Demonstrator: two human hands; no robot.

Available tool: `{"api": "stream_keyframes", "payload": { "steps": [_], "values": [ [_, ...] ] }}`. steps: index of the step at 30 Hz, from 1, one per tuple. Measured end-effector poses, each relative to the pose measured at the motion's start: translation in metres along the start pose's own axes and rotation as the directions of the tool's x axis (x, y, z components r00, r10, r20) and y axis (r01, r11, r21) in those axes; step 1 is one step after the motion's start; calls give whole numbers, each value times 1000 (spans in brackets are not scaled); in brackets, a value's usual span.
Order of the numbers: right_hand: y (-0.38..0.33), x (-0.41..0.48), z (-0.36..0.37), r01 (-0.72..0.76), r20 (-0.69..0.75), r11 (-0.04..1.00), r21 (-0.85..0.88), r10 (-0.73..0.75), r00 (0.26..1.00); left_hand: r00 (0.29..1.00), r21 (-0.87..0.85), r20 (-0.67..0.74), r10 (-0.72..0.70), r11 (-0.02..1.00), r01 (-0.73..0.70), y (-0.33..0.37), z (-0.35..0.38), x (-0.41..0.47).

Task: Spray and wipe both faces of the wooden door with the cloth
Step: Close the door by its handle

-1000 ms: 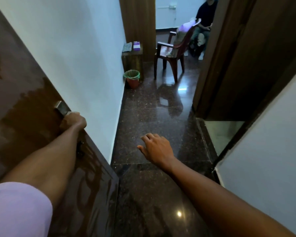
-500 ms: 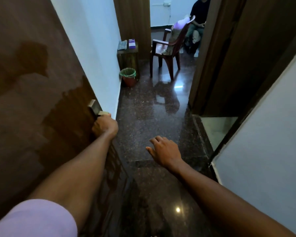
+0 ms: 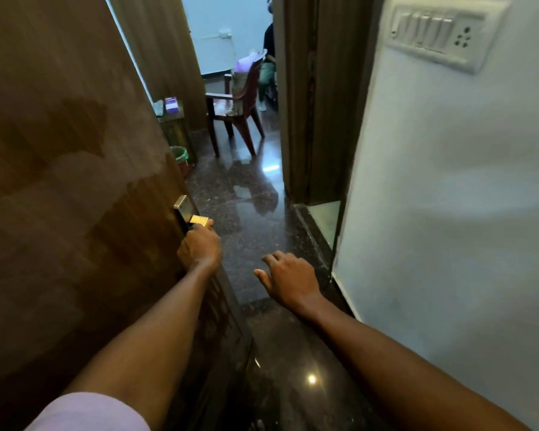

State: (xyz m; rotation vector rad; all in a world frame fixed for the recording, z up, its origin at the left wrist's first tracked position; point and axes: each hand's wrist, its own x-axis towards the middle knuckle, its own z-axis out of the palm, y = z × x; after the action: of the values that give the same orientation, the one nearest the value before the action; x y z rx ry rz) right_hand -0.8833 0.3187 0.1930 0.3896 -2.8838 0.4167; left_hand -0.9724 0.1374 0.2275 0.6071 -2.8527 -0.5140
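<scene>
The dark wooden door fills the left of the view, its face marked with damp patches and streaks. My left hand grips the metal door handle at the door's free edge. My right hand hangs in the air over the floor, holding nothing, fingers loosely bent. No cloth or spray bottle is in view.
A white wall with a switch panel stands close on the right. Ahead, a dark door frame, a brown chair, a small cabinet, a green-lined bin and a seated person. The polished stone floor runs between.
The door has swung toward the right with my left hand on its handle, narrowing the gap to the right wall. My right hand stayed empty, shifting slightly right.
</scene>
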Motion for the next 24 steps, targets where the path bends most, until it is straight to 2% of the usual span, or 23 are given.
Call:
{"api": "stream_keyframes", "payload": {
  "steps": [6,10,12,15,17,20,24],
  "values": [
    [25,-67,-18,-96,-31,995,-25,96,995,990,-10,71,125,992,-125,45,11,-72],
    [33,-109,-30,-155,-27,988,5,155,988,975,-6,70,211,977,-211,69,16,-129],
    [34,-133,-33,-185,-44,983,9,185,982,971,-60,64,230,972,-227,73,22,-164],
    [33,-161,-38,-234,-96,972,4,233,968,977,-232,24,210,952,-199,72,32,-212],
    [32,-169,-45,-259,-123,966,-10,256,959,987,-352,-54,148,923,-158,75,33,-231],
    [41,-172,-61,-292,-166,957,3,288,943,980,-407,-149,133,895,-183,90,33,-238],
    [71,-209,-72,-392,-188,920,-12,383,904,975,-436,-75,211,872,-222,111,49,-270]
  ]
}}
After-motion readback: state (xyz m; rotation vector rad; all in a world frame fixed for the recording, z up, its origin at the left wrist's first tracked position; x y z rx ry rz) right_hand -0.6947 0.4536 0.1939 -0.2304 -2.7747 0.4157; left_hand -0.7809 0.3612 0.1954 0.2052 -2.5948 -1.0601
